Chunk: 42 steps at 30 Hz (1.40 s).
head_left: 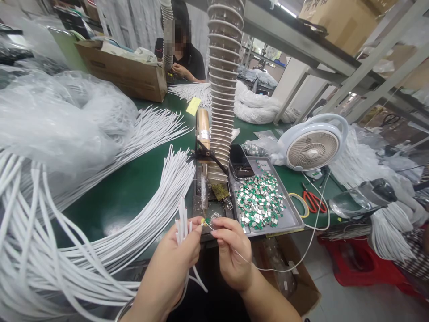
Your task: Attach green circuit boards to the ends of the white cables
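Observation:
My left hand (179, 255) is closed around several white cables (182, 219), whose cut ends stick up above the fingers. At its thumb and fingertip is a small green-and-yellow piece (205, 221), too small to make out fully. My right hand (233, 250) is closed in a pinch just beside it, on a thin pale wire (246, 261) that trails off to the right. Both hands meet in front of an upright soldering iron (203, 185) in a stand with a wooden-coloured handle. To the right, a metal tray (293, 214) carries a heap of small green-and-silver connectors (259, 201).
A ribbed exhaust hose (225, 80) hangs over the iron. Bundled white cables (144, 214) cover the left side. A phone (240, 162) lies on the tray's edge. A fan (313, 147), red-handled pliers (313, 201) and yellow tape roll (300, 205) are rightward. Another person (187, 58) sits opposite.

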### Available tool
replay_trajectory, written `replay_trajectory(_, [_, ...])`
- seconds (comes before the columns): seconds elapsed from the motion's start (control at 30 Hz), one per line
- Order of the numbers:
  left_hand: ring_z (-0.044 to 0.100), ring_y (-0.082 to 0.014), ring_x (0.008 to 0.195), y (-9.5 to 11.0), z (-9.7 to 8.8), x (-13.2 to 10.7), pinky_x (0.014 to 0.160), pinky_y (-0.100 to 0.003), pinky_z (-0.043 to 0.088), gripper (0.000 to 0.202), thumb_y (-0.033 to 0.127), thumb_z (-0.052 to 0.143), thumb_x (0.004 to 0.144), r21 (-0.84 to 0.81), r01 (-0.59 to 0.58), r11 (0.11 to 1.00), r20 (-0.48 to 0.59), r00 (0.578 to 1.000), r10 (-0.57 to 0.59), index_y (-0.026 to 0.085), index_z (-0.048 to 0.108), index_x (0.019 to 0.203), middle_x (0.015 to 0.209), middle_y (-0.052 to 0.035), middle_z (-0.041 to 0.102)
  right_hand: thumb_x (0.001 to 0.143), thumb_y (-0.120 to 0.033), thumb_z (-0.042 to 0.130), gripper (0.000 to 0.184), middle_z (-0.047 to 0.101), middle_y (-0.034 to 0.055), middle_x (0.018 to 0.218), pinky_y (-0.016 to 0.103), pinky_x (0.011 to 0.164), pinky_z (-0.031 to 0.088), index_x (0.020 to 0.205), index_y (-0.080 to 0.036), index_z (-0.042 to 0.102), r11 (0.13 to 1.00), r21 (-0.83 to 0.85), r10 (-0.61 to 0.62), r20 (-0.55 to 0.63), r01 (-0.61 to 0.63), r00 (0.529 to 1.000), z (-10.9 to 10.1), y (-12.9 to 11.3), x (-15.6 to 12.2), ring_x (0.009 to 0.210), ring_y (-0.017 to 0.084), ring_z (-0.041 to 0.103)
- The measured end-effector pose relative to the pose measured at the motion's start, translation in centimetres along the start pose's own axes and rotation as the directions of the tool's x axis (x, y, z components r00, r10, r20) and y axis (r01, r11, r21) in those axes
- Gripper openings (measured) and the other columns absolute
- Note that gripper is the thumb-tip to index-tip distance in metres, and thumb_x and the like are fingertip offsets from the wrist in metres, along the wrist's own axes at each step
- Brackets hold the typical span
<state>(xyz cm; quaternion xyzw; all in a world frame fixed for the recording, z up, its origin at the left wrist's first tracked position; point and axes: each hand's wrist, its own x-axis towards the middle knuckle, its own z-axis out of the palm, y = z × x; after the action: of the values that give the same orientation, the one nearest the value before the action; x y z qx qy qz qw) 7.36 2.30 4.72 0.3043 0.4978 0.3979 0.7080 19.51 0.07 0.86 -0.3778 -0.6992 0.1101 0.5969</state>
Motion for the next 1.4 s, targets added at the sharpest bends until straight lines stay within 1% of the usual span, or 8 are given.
replay_trajectory(0.17, [0.017, -0.0007, 0.042, -0.19, -0.12, 0.31, 0.038, -0.012, 0.015, 0.062, 0.047, 0.070, 0.058, -0.013, 0.004, 1.000, 0.010, 1.000, -0.004, 0.010, 0.044, 0.101, 0.050, 0.0090, 0.021, 0.079, 0.003, 0.041, 0.034, 0.052, 0.0097, 0.108, 0.031, 0.089, 0.047, 0.105, -0.016, 0.051, 1.000, -0.003, 0.000, -0.007, 0.000, 1.000, -0.11, 0.13, 0.26, 0.103, 0.014, 0.052])
replay_trajectory(0.3, [0.018, -0.0010, 0.042, -0.13, -0.12, 0.25, 0.039, -0.012, 0.016, 0.058, 0.044, 0.069, 0.060, -0.011, -0.004, 1.000, 0.023, 1.000, 0.004, 0.010, 0.044, 0.101, 0.051, 0.0084, 0.022, 0.078, 0.005, 0.041, 0.034, 0.052, 0.0102, 0.108, 0.030, 0.090, 0.046, 0.105, -0.014, 0.051, 1.000, -0.001, -0.002, -0.001, 0.002, 1.000, -0.12, 0.02, 0.29, 0.104, 0.014, 0.052])
replay_trajectory(0.43, [0.017, -0.0009, 0.042, -0.14, -0.24, 0.18, 0.038, -0.012, 0.015, 0.058, 0.045, 0.069, 0.061, -0.008, -0.005, 1.000, 0.011, 1.000, 0.005, 0.010, 0.044, 0.100, 0.051, 0.0086, 0.021, 0.079, 0.004, 0.040, 0.033, 0.052, 0.0107, 0.107, 0.030, 0.089, 0.046, 0.104, -0.013, 0.051, 1.000, -0.008, -0.028, -0.013, 0.028, 1.000, 0.02, -0.07, 0.22, 0.103, 0.014, 0.052])
replay_trajectory(0.63, [0.017, -0.0004, 0.043, -0.45, -0.33, 0.43, 0.038, -0.011, 0.015, 0.064, 0.048, 0.071, 0.057, -0.028, 0.008, 1.000, 0.013, 1.000, -0.007, 0.011, 0.043, 0.101, 0.050, 0.0091, 0.021, 0.078, 0.005, 0.041, 0.033, 0.052, 0.0112, 0.107, 0.030, 0.090, 0.046, 0.104, -0.012, 0.052, 1.000, -0.003, -0.027, -0.020, 0.027, 0.999, 0.10, 0.16, 0.16, 0.103, 0.015, 0.052])
replay_trajectory(0.93, [0.017, -0.0003, 0.041, -0.04, -0.05, 0.24, 0.037, -0.011, 0.015, 0.062, 0.045, 0.070, 0.056, -0.015, 0.003, 1.000, -0.017, 1.000, -0.003, 0.011, 0.044, 0.100, 0.049, 0.0095, 0.021, 0.078, 0.006, 0.042, 0.035, 0.051, 0.0109, 0.108, 0.030, 0.090, 0.046, 0.106, -0.012, 0.052, 1.000, -0.018, -0.025, -0.008, 0.025, 1.000, 0.06, 0.12, 0.23, 0.104, 0.015, 0.052])
replay_trajectory(1.13, [0.018, -0.0007, 0.040, 0.21, 0.17, 0.14, 0.038, -0.012, 0.014, 0.058, 0.041, 0.068, 0.058, -0.013, 0.002, 1.000, -0.004, 1.000, -0.002, 0.010, 0.044, 0.101, 0.048, 0.0093, 0.021, 0.078, 0.004, 0.042, 0.033, 0.052, 0.0110, 0.107, 0.029, 0.091, 0.046, 0.105, -0.012, 0.052, 0.999, -0.021, -0.029, -0.006, 0.029, 1.000, -0.04, 0.00, 0.27, 0.103, 0.014, 0.052])
replay_trajectory(1.27, [0.019, -0.0006, 0.041, 0.22, 0.08, -0.04, 0.038, -0.012, 0.015, 0.059, 0.042, 0.069, 0.056, -0.018, 0.004, 1.000, -0.002, 1.000, -0.004, 0.010, 0.044, 0.098, 0.049, 0.0091, 0.022, 0.078, 0.004, 0.042, 0.033, 0.051, 0.0111, 0.108, 0.030, 0.090, 0.046, 0.106, -0.012, 0.052, 1.000, -0.004, -0.017, -0.003, 0.017, 1.000, -0.02, 0.04, 0.00, 0.104, 0.015, 0.051])
replay_trajectory(1.4, [0.018, -0.0005, 0.042, -0.23, -0.26, 0.09, 0.038, -0.011, 0.015, 0.057, 0.044, 0.069, 0.060, -0.022, 0.003, 1.000, 0.020, 1.000, -0.002, 0.011, 0.044, 0.098, 0.051, 0.0087, 0.021, 0.078, 0.004, 0.042, 0.033, 0.052, 0.0109, 0.107, 0.029, 0.089, 0.046, 0.105, -0.012, 0.053, 1.000, -0.006, -0.013, -0.004, 0.013, 1.000, 0.17, 0.01, -0.04, 0.103, 0.015, 0.051])
